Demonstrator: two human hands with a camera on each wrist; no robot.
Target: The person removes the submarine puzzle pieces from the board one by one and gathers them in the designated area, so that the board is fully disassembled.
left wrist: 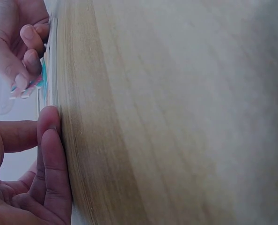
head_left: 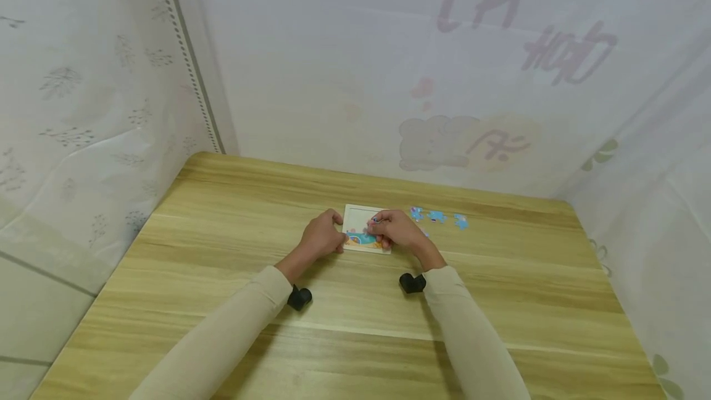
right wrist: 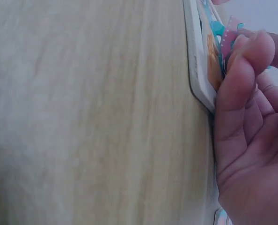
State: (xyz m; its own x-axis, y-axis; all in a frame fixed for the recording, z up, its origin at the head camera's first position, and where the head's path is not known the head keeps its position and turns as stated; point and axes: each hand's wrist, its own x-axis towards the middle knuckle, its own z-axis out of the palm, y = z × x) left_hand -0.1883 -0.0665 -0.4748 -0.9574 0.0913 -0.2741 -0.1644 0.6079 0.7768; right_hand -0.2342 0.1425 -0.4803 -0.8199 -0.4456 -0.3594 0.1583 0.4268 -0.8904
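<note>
A small puzzle board (head_left: 371, 251) with a pale rim lies on the table, blue and orange picture pieces along its near part. My left hand (head_left: 322, 234) holds its left edge; in the left wrist view the left fingers (left wrist: 54, 159) lie low against the table, fingertips right at the rim. Over the board's right side, my right hand (head_left: 401, 230) pinches a pink and teal puzzle piece (right wrist: 229, 35) between thumb and fingers. That piece is tilted up, close over the laid pieces, and partly hidden by the fingertips. The right hand covers the board's right edge.
Several loose blue puzzle pieces (head_left: 436, 216) lie to the right of the board, one partly hidden behind the right wrist. The wooden table (head_left: 344, 338) meets patterned curtains (head_left: 311, 79) at its back and sides. Black wrist devices (head_left: 300, 298) sit under both sleeves.
</note>
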